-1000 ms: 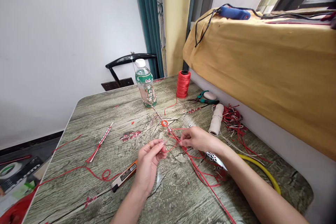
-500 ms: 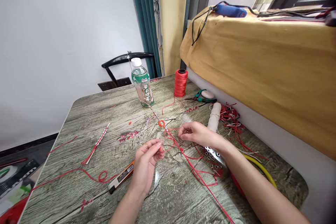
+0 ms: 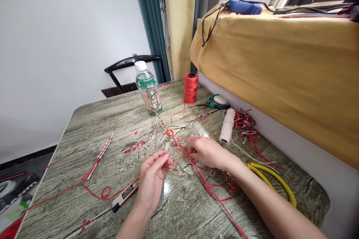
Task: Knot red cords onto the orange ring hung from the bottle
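The left edge of our table (image 3: 92, 119) lies well apart from our hands, giving us room that way. Our right hand (image 3: 204, 151) curls its fingers at the red cords (image 3: 206, 183); we cannot tell whether they grip. Our left hand (image 3: 153, 168) pinches a thin red strand (image 3: 178, 162). The cords run toward us, loosely looped, from an orange ring (image 3: 167, 133).

On table (image 3: 95, 119): bottle (image 3: 148, 91) at back, spool (image 3: 191, 89) right of it, pliers (image 3: 215, 105) right of spool, roll (image 3: 227, 126) in front of pliers, cutter (image 3: 125, 195) left of left hand (image 3: 154, 171).
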Demonstrator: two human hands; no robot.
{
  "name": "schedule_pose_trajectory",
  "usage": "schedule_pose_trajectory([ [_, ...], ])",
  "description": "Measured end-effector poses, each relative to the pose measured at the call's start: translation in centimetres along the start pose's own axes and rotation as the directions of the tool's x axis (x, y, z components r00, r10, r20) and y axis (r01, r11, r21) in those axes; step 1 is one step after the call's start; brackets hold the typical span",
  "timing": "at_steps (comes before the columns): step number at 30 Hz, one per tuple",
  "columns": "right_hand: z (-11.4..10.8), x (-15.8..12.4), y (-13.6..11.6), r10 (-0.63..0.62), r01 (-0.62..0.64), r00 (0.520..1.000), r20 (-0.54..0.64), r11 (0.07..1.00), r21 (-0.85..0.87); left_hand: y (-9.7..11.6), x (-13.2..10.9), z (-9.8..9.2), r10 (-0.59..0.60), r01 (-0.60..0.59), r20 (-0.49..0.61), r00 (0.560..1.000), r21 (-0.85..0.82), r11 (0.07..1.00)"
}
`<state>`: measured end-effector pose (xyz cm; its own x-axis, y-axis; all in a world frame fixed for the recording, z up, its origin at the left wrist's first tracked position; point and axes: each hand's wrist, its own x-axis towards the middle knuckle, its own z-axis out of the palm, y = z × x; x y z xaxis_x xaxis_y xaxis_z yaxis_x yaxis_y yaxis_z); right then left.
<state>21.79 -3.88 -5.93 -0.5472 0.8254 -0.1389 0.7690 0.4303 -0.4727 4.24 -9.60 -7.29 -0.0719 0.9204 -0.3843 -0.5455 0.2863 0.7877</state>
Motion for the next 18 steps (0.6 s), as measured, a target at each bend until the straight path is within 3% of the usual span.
schedule_pose_trajectory([
  [6,-1.8,-0.1,1.6,0.0,0.008,0.999,-0.035,0.968,0.249,-0.1,0.2,0.0,0.0,0.0,-0.009,1.0,-0.007,1.0],
  [10,-2.5,-0.2,2.1,0.004,0.002,1.0,-0.012,0.869,0.495,-0.1,0.3,0.1,0.004,-0.004,-0.01,1.0,-0.01,1.0],
  [14,-2.1,0.1,2.1,0.053,-0.05,0.998,0.016,0.736,0.675,-0.1,0.2,0.0,0.003,-0.003,-0.007,1.0,-0.014,1.0],
  [18,-0.8,0.8,1.2,0.149,-0.082,0.988,-0.041,0.729,0.679,0.0,0.1,0.0,0.002,-0.001,0.005,1.0,-0.009,1.0],
])
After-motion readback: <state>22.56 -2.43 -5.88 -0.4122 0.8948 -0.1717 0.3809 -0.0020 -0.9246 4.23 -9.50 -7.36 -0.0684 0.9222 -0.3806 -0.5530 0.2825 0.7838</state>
